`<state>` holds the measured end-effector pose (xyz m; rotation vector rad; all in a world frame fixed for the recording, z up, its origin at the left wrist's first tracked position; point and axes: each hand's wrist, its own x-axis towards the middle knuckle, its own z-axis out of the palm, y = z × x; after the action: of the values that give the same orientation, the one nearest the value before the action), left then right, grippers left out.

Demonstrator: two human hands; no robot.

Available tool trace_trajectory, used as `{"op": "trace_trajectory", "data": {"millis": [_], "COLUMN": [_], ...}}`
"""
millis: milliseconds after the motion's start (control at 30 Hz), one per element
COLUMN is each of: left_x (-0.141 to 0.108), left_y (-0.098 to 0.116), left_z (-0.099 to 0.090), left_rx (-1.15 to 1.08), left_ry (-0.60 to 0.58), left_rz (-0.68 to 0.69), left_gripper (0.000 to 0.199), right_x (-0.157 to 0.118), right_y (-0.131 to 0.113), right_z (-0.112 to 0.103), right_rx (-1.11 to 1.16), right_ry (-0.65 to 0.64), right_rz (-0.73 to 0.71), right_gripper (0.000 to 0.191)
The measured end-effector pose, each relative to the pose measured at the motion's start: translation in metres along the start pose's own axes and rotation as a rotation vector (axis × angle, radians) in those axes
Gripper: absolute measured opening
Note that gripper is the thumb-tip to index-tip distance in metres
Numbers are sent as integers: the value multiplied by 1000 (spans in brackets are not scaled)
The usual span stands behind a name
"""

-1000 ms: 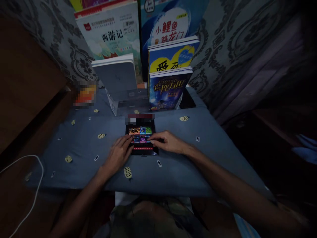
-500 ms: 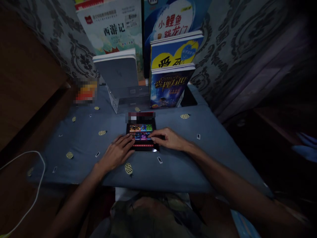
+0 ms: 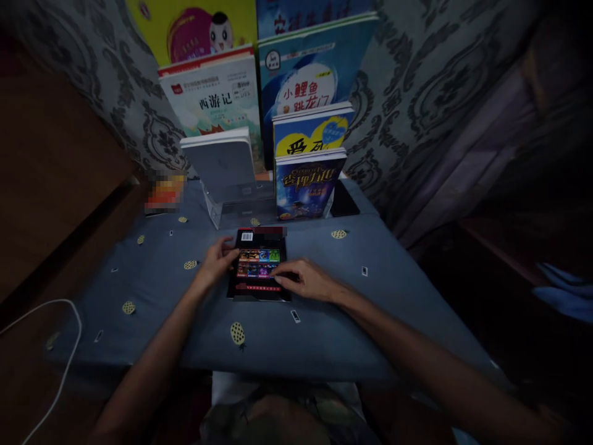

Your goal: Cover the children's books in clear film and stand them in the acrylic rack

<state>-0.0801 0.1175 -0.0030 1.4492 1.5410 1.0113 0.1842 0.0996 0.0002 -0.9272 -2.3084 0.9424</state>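
A thin black book (image 3: 259,293) lies flat on the table, its barcode side up, with two rows of small coloured pictures. My left hand (image 3: 217,261) is at the book's left edge, fingers apart, the thumb side touching the cover. From the right, my right hand (image 3: 303,278) reaches over the book's right edge. Its index finger and thumb come together at the lower row of pictures. Whether a page or corner is between those fingertips is too small to make out.
A clear bookend stand (image 3: 214,213) holds a grey-covered book (image 3: 222,167). Beside it stand a dark blue book (image 3: 308,188) and several taller books behind. A dark flat object (image 3: 345,201) lies at the back right. A white cable (image 3: 76,321) hangs at the left.
My left hand has slid up along the book's left edge and off its lower pictures. The right hand stays at the right side. The view has tilted up, showing more of the books.
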Motion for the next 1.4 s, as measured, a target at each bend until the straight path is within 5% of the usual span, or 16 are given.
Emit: {"op": "trace_trajectory", "data": {"millis": [167, 367, 533, 700, 867, 1133, 1400], "left_x": [17, 14, 15, 6, 3, 40, 53], "left_y": [18, 17, 10, 20, 29, 9, 21], "left_z": [-4, 10, 17, 12, 17, 45, 78], "left_rx": [-251, -245, -177, 522, 1074, 987, 876], "left_ry": [21, -211, -219, -153, -60, -104, -308], "left_rz": [-308, -338, -211, -2, 184, 490, 636], "left_gripper": [42, 38, 39, 40, 41, 39, 46], "right_x": [1, 3, 5, 8, 8, 8, 8], "right_y": [-2, 1, 11, 33, 52, 60, 59], "right_z": [0, 3, 3, -1, 4, 10, 8], "right_rx": [-30, -27, -78, -256, -377, -326, -288], "right_ry": [-16, -10, 89, 292, 345, 378, 397], "right_rz": [-68, -54, -41, 19, 35, -14, -16], "right_gripper": [26, 24, 23, 23, 30, 31, 29]}}
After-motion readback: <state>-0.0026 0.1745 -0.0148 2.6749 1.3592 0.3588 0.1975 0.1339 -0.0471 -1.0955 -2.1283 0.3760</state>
